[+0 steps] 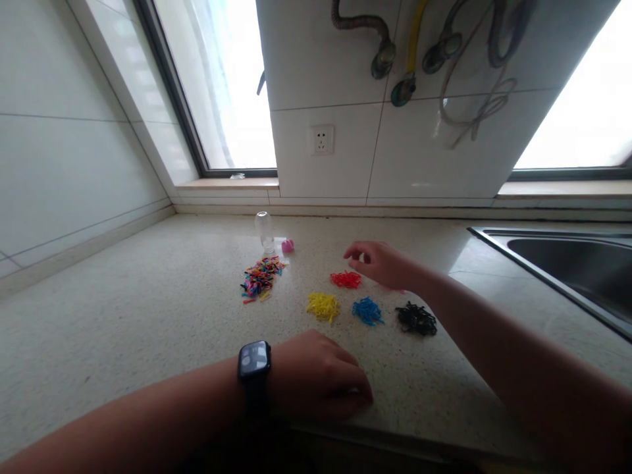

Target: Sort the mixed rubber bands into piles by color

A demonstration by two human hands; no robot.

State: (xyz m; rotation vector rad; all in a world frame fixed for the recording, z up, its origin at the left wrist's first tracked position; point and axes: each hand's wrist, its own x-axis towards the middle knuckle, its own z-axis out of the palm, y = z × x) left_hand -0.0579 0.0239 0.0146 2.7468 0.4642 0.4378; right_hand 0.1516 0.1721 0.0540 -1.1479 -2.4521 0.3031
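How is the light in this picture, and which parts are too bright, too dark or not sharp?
Head view: the left window and right window burn out to white; head view: deep shadow covers the bottom edge below the left hand; head view: the right hand looks slightly soft, and single pieces in the mixed-colour pile are hard to separate.

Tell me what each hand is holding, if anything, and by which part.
Nothing shows in the left hand; whether the right hand pinches anything small cannot be told.
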